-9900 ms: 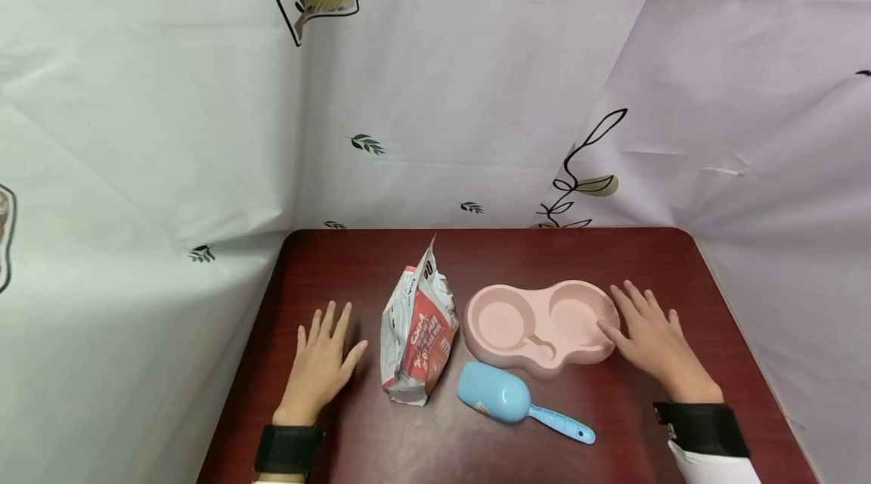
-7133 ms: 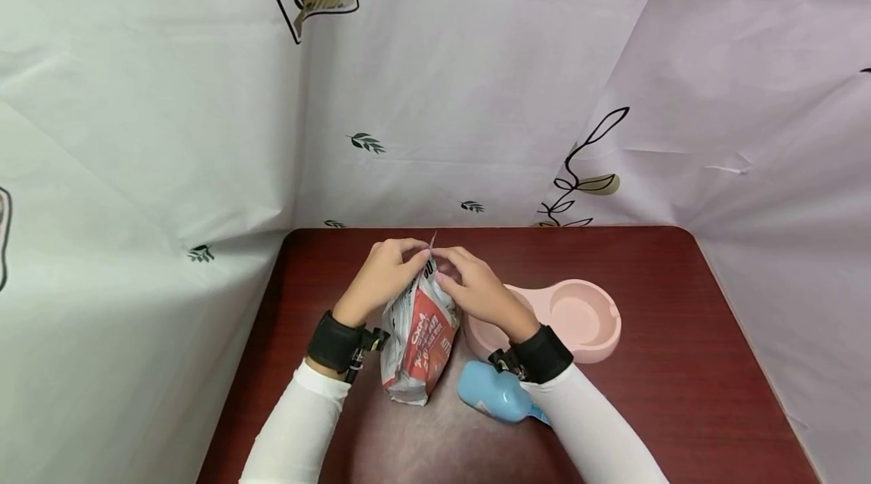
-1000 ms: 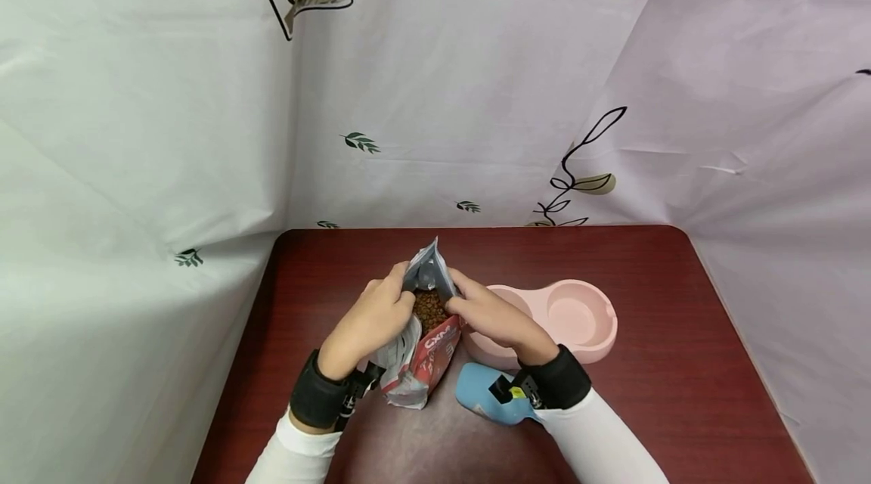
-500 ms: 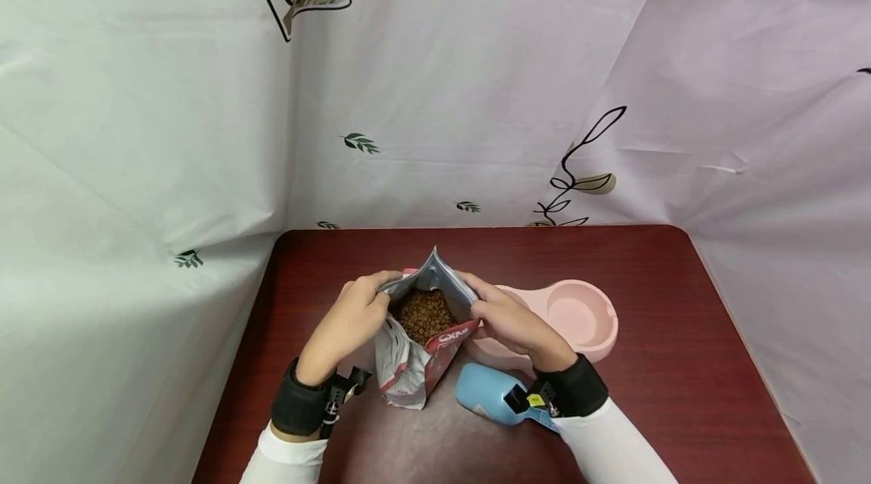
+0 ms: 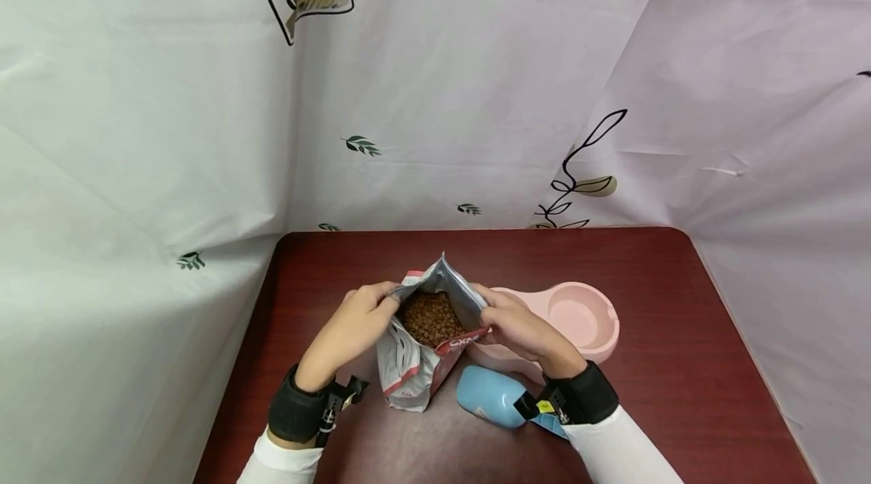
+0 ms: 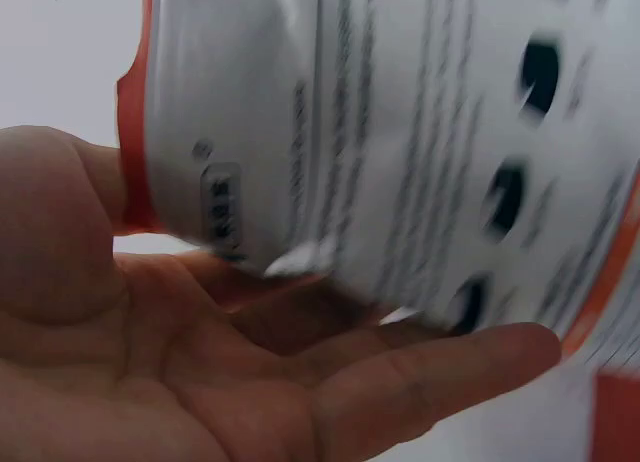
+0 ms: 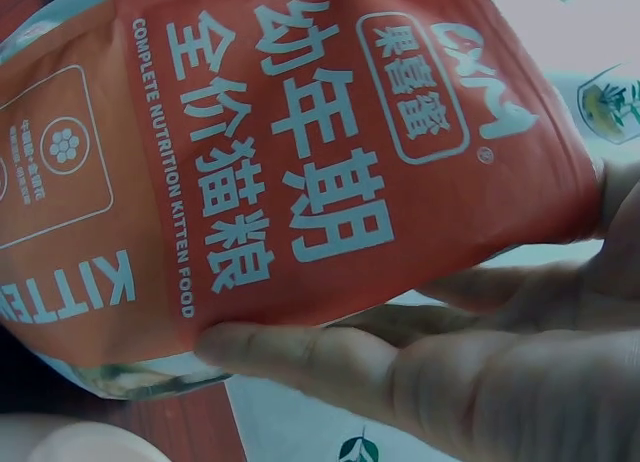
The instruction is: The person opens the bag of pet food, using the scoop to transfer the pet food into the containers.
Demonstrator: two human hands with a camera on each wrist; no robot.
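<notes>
A bag of kitten food (image 5: 408, 370) stands on the table with its mouth spread wide, and brown kibble (image 5: 431, 319) shows inside. My left hand (image 5: 354, 327) grips the left side of the bag's rim. On the opposite side, my right hand (image 5: 522, 324) pinches the rim between thumb and fingers. The right wrist view shows the red front panel (image 7: 300, 152) with the words "kitten food"; in the left wrist view the white printed side (image 6: 400, 132) fills much of the frame. Below my right wrist lies a blue scoop (image 5: 491, 395), its handle partly covered.
A pink double bowl (image 5: 581, 318) sits right of the bag, its left part partly hidden behind my right hand. The dark red table (image 5: 653, 280) ends at a white patterned cloth (image 5: 435, 91) at the back and sides.
Both hands went from resting on the table to the top of the bag, which was closed and is now open. In the last second they have moved apart, widening its mouth.
</notes>
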